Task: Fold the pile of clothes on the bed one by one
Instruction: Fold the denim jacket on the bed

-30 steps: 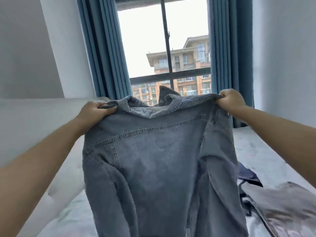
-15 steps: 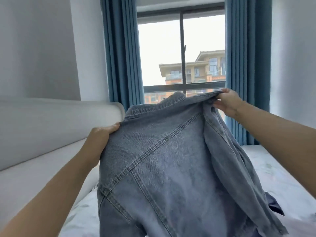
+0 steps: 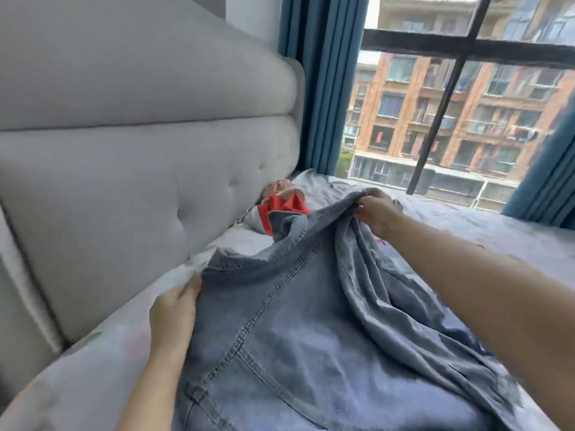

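A blue denim jacket (image 3: 311,337) lies back side up across the bed (image 3: 497,231), rumpled along its right half. My left hand (image 3: 174,315) grips its left shoulder near the headboard side. My right hand (image 3: 378,211) pinches the other shoulder by the collar, farther up the bed. The collar (image 3: 286,225) stands crumpled between the two hands.
A grey padded headboard (image 3: 124,181) runs along the left. A red and grey garment (image 3: 280,206) lies bunched against it beyond the jacket. Blue curtains (image 3: 320,88) and a large window (image 3: 466,104) stand behind the bed.
Both hands have brought the jacket down from the air onto the bed. My view has dropped and turned toward the headboard.
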